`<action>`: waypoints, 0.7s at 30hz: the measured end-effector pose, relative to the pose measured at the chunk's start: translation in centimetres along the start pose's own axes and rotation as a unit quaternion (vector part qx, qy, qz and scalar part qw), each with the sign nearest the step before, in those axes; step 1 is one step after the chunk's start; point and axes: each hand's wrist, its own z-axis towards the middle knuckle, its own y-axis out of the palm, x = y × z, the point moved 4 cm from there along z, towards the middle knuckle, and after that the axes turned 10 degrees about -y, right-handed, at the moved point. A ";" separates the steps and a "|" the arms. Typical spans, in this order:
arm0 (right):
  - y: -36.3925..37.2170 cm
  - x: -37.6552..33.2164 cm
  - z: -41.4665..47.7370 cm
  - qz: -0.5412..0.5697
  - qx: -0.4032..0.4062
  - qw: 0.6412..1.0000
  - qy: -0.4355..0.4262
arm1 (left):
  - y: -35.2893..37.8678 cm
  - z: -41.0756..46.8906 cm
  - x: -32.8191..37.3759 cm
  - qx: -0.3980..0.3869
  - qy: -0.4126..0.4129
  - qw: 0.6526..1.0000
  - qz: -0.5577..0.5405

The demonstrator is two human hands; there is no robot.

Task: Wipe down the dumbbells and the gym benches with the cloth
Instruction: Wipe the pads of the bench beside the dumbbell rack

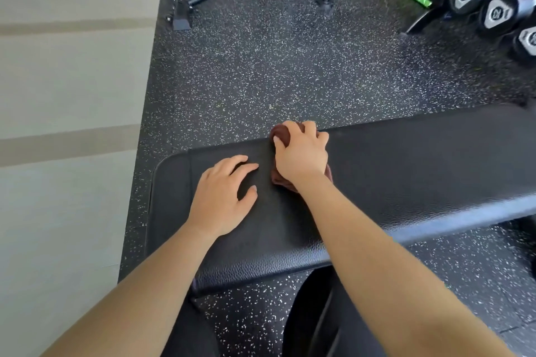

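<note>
Fingers [309,130] of my right hand [301,156] curl over the bunched brown cloth [280,135], pressing it against the bench pad's [406,165] far edge. Beside it, my left hand [223,197] rests spread, empty, on the pad.

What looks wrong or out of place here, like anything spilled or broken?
Nothing stands out. The right hand presses a bunched brown cloth on the black bench, the left hand rests flat beside it, and the dumbbells sit in a row on their rack.
</note>
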 end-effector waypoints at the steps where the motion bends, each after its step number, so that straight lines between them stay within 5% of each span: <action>1: 0.0 0.0 0.5 -0.003 -0.003 1.000 0.000 | 0.0 0.0 0.0 0.001 0.000 1.000 -0.001; 15: 0.4 -2.8 -14.1 -0.016 -0.008 0.992 -0.123 | -2.7 -4.7 -4.1 -0.005 -0.027 1.000 0.013; 21: 1.9 -4.7 -8.3 -0.011 -0.022 0.994 -0.109 | -2.5 -6.1 -4.9 0.015 -0.049 0.999 -0.016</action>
